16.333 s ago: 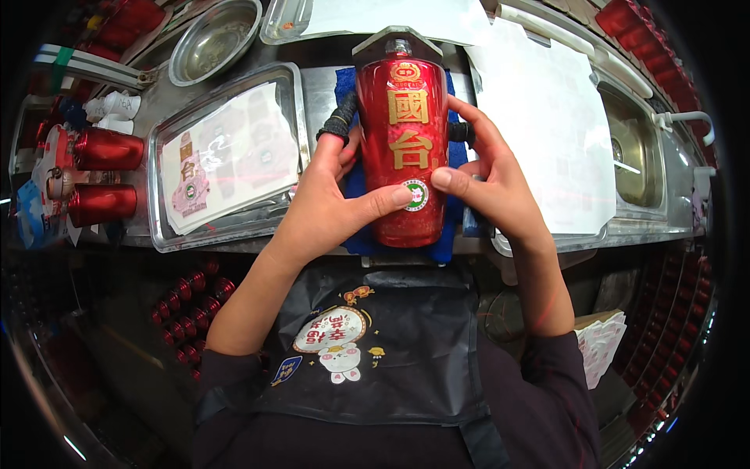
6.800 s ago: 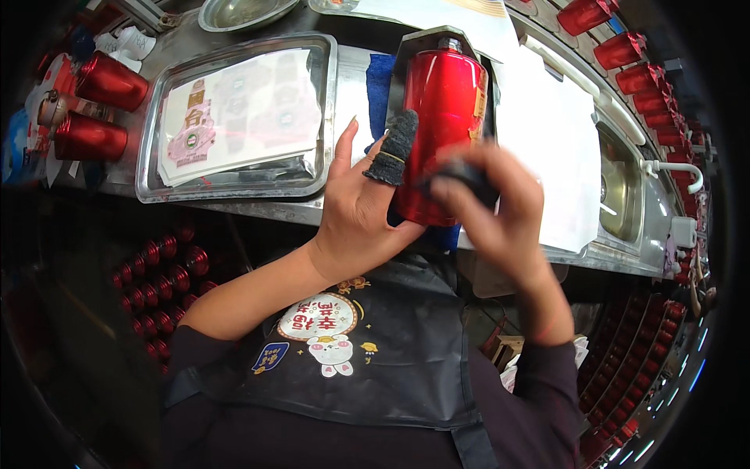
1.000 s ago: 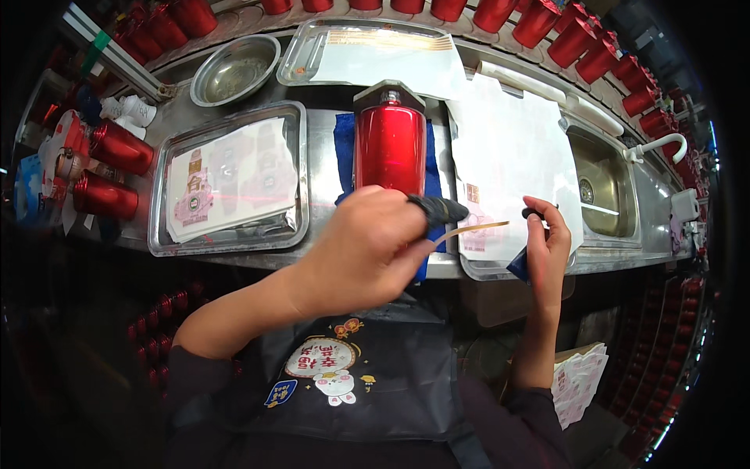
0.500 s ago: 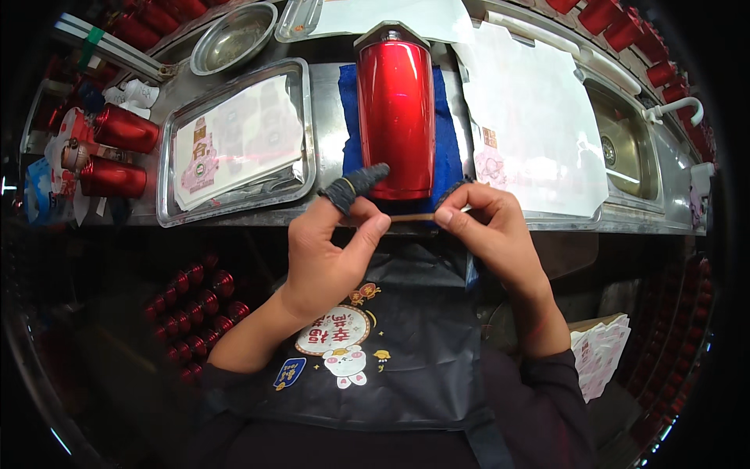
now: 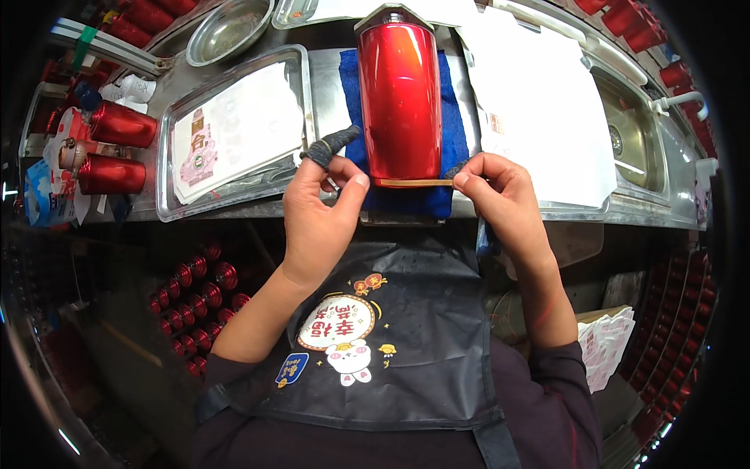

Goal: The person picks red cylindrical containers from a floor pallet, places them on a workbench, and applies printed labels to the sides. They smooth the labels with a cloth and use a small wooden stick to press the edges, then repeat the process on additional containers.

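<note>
A glossy red bottle-shaped vessel [image 5: 400,102] lies on a blue cloth [image 5: 406,205], its near end toward me. Across that near end runs a thin tan strip [image 5: 414,184]. My right hand [image 5: 509,205] pinches the strip's right end between thumb and forefinger. Just short of its left end, my left hand [image 5: 319,215] has thumb and forefinger apart, with nothing visible between them. Dark fabric finger covers wrap a forefinger on each hand; the left cover [image 5: 332,146] is held by a thin band. The right one is partly hidden.
To the left, a metal tray [image 5: 306,94] holds printed sheets; a metal bowl [image 5: 228,35] stands behind it. More sheets [image 5: 539,117] lie at right, beside a sink [image 5: 625,144]. Red vessels [image 5: 113,173] lie far left; more sit on racks below.
The strip was stretched between both hands in front of the vessel; now it lies against the vessel's near end. My left thumb and forefinger have come off it, and the left hand has shifted left.
</note>
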{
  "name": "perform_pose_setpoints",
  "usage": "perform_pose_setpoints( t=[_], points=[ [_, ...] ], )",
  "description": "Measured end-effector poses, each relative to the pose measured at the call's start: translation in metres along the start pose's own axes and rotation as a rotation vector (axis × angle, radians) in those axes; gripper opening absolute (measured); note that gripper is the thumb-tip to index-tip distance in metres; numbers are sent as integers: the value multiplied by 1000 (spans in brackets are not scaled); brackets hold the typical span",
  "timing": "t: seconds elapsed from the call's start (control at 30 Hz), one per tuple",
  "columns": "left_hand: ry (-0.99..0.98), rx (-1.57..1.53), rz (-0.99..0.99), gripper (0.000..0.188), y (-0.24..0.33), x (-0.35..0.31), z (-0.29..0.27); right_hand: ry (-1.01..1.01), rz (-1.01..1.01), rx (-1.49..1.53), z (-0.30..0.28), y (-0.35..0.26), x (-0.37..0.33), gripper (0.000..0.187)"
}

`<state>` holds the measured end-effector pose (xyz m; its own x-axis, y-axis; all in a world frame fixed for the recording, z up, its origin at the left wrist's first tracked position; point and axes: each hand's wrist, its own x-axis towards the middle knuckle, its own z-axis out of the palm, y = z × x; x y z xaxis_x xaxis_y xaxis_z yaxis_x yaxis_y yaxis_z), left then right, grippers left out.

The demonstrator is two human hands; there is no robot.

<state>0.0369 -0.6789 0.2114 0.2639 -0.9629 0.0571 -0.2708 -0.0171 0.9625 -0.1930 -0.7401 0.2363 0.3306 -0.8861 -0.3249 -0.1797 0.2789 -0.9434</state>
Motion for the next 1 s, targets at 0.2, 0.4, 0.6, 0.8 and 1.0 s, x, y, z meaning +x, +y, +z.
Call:
perform_pose_setpoints(
  t=[0.2, 0.4, 0.6, 0.8, 1.0],
  points=[
    [-104, 79, 111, 64, 1, 3, 2, 11, -39, 25, 3, 8, 1, 12],
    [-135, 29, 177, 66, -15, 4, 9, 27, -43, -8, 7, 8, 3, 12],
    [-82, 50, 209, 66, -22, 3, 7, 54, -28, -43, 8, 9, 5, 17],
    [-21, 421, 567, 32, -3, -12, -4, 101, -95, -225, 21, 6, 5, 27],
    [22, 505, 591, 23, -18, -12, -11, 129, -130, -292, 24, 8, 5, 29]
  ],
)
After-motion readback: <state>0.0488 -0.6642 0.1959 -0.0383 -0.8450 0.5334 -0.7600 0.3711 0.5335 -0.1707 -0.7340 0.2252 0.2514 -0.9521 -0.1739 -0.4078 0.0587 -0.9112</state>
